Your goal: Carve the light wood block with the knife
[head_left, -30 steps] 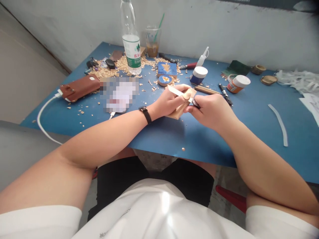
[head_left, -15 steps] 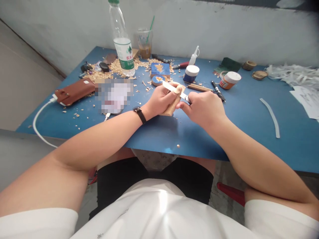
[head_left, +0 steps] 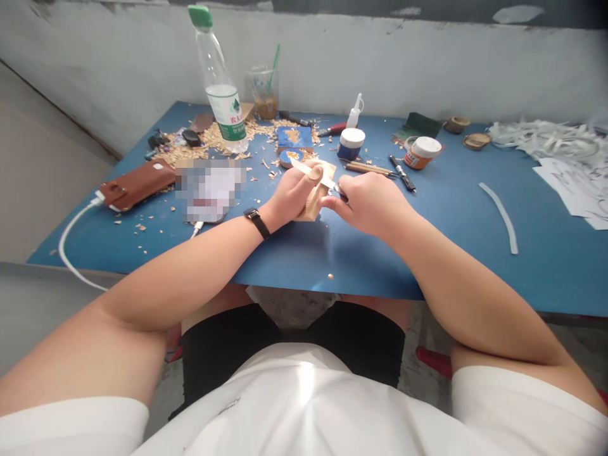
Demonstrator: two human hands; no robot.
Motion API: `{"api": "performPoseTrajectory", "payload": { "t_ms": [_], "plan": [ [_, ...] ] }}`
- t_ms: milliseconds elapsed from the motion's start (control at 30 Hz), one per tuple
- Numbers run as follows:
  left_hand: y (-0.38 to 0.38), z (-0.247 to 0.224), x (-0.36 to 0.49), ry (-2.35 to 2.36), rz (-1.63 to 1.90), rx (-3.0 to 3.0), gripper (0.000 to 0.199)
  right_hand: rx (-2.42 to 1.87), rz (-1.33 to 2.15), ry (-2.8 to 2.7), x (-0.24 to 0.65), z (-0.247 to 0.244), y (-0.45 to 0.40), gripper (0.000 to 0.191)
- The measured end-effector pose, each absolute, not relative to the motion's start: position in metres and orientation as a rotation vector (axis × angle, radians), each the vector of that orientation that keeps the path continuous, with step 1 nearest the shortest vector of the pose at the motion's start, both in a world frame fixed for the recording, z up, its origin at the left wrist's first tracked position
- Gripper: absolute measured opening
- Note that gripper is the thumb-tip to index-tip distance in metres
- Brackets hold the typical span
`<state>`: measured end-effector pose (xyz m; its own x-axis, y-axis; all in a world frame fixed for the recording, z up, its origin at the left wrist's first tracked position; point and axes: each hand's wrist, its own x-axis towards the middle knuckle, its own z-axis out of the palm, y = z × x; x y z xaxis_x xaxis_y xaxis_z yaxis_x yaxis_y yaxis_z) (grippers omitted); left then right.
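Observation:
My left hand [head_left: 291, 194], with a dark watch on its wrist, is wrapped round a small light-brown wooden block [head_left: 311, 207] just above the table. The closed fingers of my right hand [head_left: 377, 201] grip a knife [head_left: 300, 166], its handle mostly hidden in the fist. Its pale blade lies across the upper part of the block, pointing to the far left. My left thumb is up against the blade, and my right thumb reaches toward the block's near right side. The exact contact of edge and wood is too small to tell.
Wood shavings [head_left: 261, 130] lie round a water bottle [head_left: 227, 117] and a drink cup [head_left: 264, 101]. Past my hands are blue painted pieces [head_left: 294, 137], paint jars [head_left: 352, 140], pencils [head_left: 368, 168] and a marker [head_left: 403, 173]. A brown case [head_left: 139, 183] and cable lie left.
The camera has turned slightly, so the table's things sit further left in view. Both hands keep their grips, and the knife stays across the block, with the block's tilt slightly changed.

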<state>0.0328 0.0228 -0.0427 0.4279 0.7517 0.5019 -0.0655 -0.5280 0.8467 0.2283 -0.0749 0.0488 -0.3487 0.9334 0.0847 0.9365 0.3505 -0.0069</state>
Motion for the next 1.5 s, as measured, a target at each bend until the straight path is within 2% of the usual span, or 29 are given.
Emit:
{"api": "performPoseTrajectory", "payload": {
  "t_ms": [267, 500, 700, 800, 900, 967, 1033, 1100, 1300, 1500],
  "plan": [
    [0.03, -0.043, 0.03, 0.511, 1.094, 1.877, 0.079, -1.622, -0.066, -2.593, 0.24, 0.054, -0.07, 0.051],
    [0.03, -0.045, 0.028, 0.573, 1.125, 1.787, 0.07, -1.651, -0.088, -2.485, 0.246, 0.044, -0.062, 0.062],
    [0.03, -0.045, 0.031, 0.622, 1.178, 1.723, 0.068, -1.641, -0.165, -2.309, 0.248, 0.026, -0.06, 0.084],
    [0.026, -0.045, 0.031, 0.704, 1.245, 1.719, 0.071, -1.665, -0.193, -2.248, 0.246, 0.024, -0.06, 0.088],
    [0.025, -0.043, 0.03, 0.735, 1.254, 1.772, 0.076, -1.769, -0.17, -2.303, 0.24, 0.037, -0.065, 0.079],
    [0.027, -0.041, 0.03, 0.674, 1.225, 1.834, 0.077, -1.816, -0.107, -2.448, 0.235, 0.05, -0.071, 0.065],
    [0.028, -0.039, 0.029, 0.577, 1.174, 1.89, 0.079, -1.73, -0.053, -2.586, 0.232, 0.06, -0.077, 0.053],
    [0.028, -0.036, 0.029, 0.513, 1.134, 1.907, 0.081, -1.663, -0.029, -2.627, 0.23, 0.064, -0.08, 0.047],
    [0.026, -0.038, 0.028, 0.547, 1.174, 1.855, 0.074, -1.641, -0.011, -2.504, 0.238, 0.047, -0.072, 0.059],
    [0.029, -0.04, 0.031, 0.578, 1.23, 1.8, 0.069, -1.673, -0.135, -2.354, 0.241, 0.032, -0.067, 0.08]
  ]
}}
